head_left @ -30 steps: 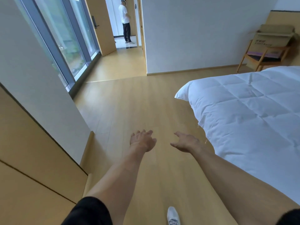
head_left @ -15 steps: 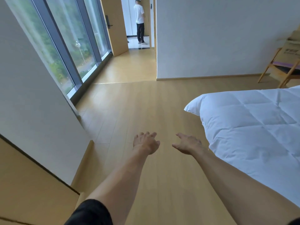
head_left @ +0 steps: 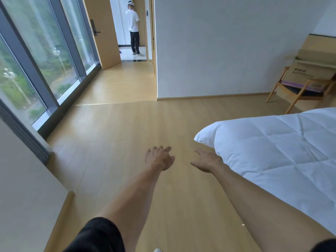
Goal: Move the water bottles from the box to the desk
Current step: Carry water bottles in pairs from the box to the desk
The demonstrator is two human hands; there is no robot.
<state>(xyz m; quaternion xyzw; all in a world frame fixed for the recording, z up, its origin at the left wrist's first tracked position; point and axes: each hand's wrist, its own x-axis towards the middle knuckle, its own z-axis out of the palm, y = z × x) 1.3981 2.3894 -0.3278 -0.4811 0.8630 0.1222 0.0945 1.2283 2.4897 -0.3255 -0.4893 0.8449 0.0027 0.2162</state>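
A brown cardboard box (head_left: 312, 67) with open flaps stands on a wooden chair (head_left: 298, 91) at the far right, against the wall. No water bottles and no desk are in view. My left hand (head_left: 160, 158) and my right hand (head_left: 207, 161) are stretched out in front of me above the wooden floor, fingers relaxed, holding nothing. Both hands are far from the box.
A bed with a white quilt (head_left: 276, 157) fills the right side. Tall windows (head_left: 36, 60) line the left. A white wall (head_left: 218, 48) stands ahead, and a person (head_left: 133, 28) stands in the doorway beyond an open door (head_left: 103, 31).
The view has swung and moved forward: the chair with the box slid out to the right edge and has come back into view, larger. My hands keep the same open pose.
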